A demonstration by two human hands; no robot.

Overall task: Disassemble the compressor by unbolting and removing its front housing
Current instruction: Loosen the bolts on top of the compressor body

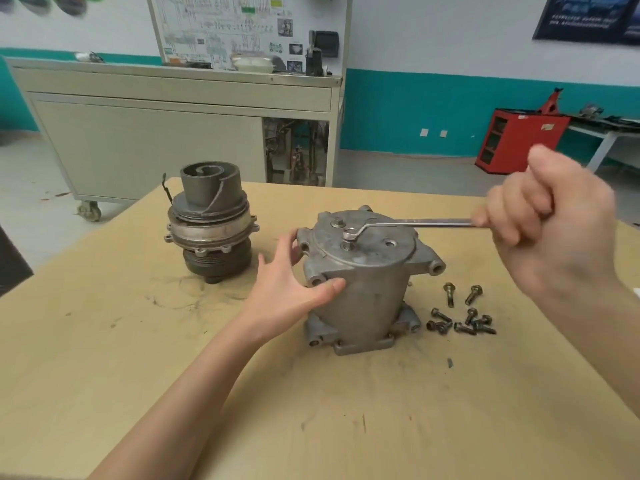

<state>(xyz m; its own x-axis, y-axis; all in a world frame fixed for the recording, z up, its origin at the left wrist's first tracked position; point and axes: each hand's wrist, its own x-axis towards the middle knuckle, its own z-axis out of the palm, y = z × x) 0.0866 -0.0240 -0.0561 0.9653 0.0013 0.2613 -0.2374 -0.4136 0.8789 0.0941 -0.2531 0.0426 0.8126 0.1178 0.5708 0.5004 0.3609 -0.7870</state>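
A: Where does the compressor housing (363,282) sit?

B: It stands upright near the middle of the table (104,358), flat cover uppermost.

A: And the person's hands?

B: The left hand (294,282) braces the housing's left side: the thumb lies flat on the cylinder wall, and the fingers are spread and reach up against a flange lug. The right hand (554,220) is a fist, fingers curled tight round the far end of the wrench (415,222).

A: Where is the wrench's other end?

B: Its ring end sits over a bolt (349,241) near the centre of the cover, with the handle running out to the right. A second bolt (337,223) stands in the cover just behind it.

A: Anything else on the table?

B: Loose bolts (464,322) lie scattered just right of the housing's base, 2 of them brass-coloured. Well apart to the left stands the scroll and pulley assembly (209,223), spiral end up.
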